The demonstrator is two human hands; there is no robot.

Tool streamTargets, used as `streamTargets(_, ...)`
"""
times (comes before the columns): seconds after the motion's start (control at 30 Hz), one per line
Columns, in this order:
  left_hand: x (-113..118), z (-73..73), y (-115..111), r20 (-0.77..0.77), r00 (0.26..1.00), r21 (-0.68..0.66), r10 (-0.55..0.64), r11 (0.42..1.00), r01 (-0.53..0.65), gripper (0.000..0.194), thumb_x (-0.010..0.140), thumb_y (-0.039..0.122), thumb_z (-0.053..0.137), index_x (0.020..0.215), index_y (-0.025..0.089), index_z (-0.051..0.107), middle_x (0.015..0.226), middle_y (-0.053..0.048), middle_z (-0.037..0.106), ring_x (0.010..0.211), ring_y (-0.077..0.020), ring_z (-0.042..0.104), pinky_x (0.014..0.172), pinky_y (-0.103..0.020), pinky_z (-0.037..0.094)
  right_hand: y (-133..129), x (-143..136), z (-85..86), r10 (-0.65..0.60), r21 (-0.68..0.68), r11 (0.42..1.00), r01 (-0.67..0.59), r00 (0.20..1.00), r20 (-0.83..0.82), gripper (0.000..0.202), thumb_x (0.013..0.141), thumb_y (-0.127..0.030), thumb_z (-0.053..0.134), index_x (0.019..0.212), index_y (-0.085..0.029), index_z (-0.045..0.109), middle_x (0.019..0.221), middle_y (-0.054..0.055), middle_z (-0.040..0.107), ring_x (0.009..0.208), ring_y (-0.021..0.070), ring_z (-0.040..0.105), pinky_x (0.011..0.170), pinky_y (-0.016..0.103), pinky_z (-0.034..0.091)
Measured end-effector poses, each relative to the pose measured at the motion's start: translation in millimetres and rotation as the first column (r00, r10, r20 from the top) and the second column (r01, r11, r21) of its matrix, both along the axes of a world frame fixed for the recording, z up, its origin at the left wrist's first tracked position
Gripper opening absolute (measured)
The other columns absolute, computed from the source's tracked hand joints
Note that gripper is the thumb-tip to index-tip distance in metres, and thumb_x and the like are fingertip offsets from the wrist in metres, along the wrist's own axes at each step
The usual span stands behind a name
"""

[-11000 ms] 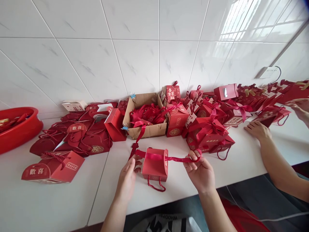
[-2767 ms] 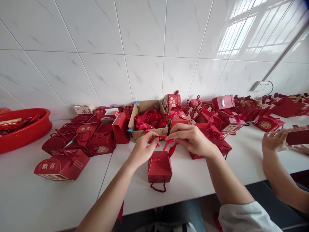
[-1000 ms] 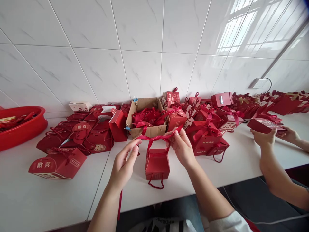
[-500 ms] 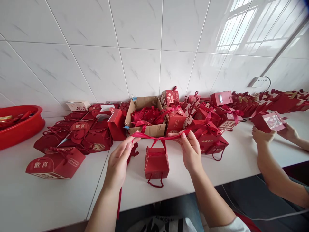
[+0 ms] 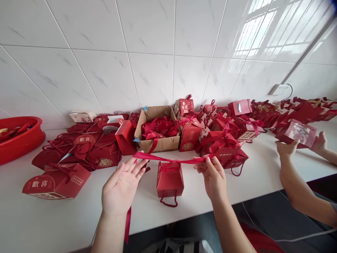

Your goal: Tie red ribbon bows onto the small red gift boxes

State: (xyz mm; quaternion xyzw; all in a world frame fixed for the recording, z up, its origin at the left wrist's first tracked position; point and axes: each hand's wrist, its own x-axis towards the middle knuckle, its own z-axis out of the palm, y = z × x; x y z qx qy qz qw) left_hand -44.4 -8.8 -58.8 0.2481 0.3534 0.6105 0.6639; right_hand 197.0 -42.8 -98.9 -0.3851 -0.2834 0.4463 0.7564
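Note:
A small red gift box (image 5: 170, 181) with a twisted cord handle stands on the white table in front of me. Above its top a red ribbon (image 5: 160, 157) is knotted at the middle and stretched sideways between my hands. My left hand (image 5: 121, 188), palm up with its fingers stretched, holds the ribbon's left side across the fingers; a loose tail hangs below the wrist over the table edge. Between thumb and fingers, my right hand (image 5: 213, 175) pinches the ribbon's right side. The fingertips of both hands stay off the box.
Behind the gift box is an open cardboard carton (image 5: 160, 146) of red ribbons. Red boxes (image 5: 105, 151) crowd the left, and ribboned boxes (image 5: 223, 151) the right. A red basin (image 5: 28, 140) sits far left. At right, a co-worker's hands (image 5: 288, 149) hold another box (image 5: 297, 133).
My left hand has turned palm up, its fingers spreading. My right hand has shifted slightly right and down. The ribbon's knot now sits lower, near the box top. The co-worker's right hand has opened away from their box.

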Motion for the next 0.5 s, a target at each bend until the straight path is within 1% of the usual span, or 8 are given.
streamTargets(0.1, -8.5, -6.4, -1.0, 0.073, 0.996, -0.111, 0.058, 0.993, -0.05, 0.036, 0.081, 0.032, 0.054, 0.11, 0.015, 0.066, 0.126, -0.012, 0.06, 0.117, -0.0288, 0.057, 0.085, -0.037, 0.052, -7.8, 7.8, -6.7, -0.019, -0.041, 0.999, 0.017, 0.999, -0.044, 0.021, 0.08, -0.038, 0.069, 0.083, -0.02, 0.059, 0.083, 0.004, 0.072, 0.06, 0.0121, 0.06, 0.057, 0.025, 0.041)
streamTargets(0.2, -18.2, -13.6, -2.6, 0.169, 0.978, -0.191, 0.122, 0.978, -0.089, 0.047, 0.078, 0.023, 0.052, 0.124, 0.013, 0.056, 0.128, -0.016, 0.057, 0.117, -0.028, 0.057, 0.081, -0.037, 0.056, -16.4, 17.8, -14.4, 0.024, -0.09, 0.995, -0.037, 0.99, -0.141, 0.02, 0.076, -0.035, 0.073, 0.081, -0.02, 0.06, 0.079, 0.002, 0.07, 0.059, 0.0115, 0.059, 0.056, 0.024, 0.043)
streamTargets(0.3, -27.1, -22.1, -2.5, 0.251, 0.953, -0.275, 0.168, 0.957, -0.096, 0.055, 0.079, 0.018, 0.049, 0.134, 0.013, 0.046, 0.126, -0.018, 0.056, 0.115, -0.0265, 0.059, 0.078, -0.036, 0.058, -23.3, 27.4, -25.7, 0.049, -0.143, 0.986, -0.081, 0.976, -0.211, 0.02, 0.072, -0.033, 0.076, 0.077, -0.021, 0.061, 0.073, 0.0, 0.066, 0.058, 0.011, 0.057, 0.055, 0.023, 0.046)
streamTargets(0.4, -34.5, -32.1, -0.7, 0.289, 0.931, -0.378, 0.221, 0.92, -0.101, 0.054, 0.084, 0.018, 0.044, 0.137, 0.014, 0.042, 0.124, -0.018, 0.056, 0.112, -0.0261, 0.061, 0.075, -0.036, 0.06, -27.0, 35.5, -40.6, 0.028, -0.205, 0.975, -0.079, 0.97, -0.243, 0.022, 0.069, -0.033, 0.078, 0.075, -0.021, 0.061, 0.07, -0.001, 0.064, 0.056, 0.0107, 0.056, 0.052, 0.022, 0.046)
streamTargets(0.5, -44.0, -44.3, 0.4, 0.309, 0.909, -0.453, 0.281, 0.883, -0.12, 0.05, 0.087, 0.016, 0.041, 0.138, 0.016, 0.04, 0.122, -0.017, 0.057, 0.109, -0.0249, 0.063, 0.072, -0.034, 0.061, -28.8, 43.7, -56.2, -0.011, -0.249, 0.966, -0.062, 0.959, -0.282, 0.025, 0.065, -0.032, 0.08, 0.074, -0.02, 0.06, 0.067, -0.003, 0.062, 0.054, 0.01, 0.055, 0.047, 0.02, 0.044)
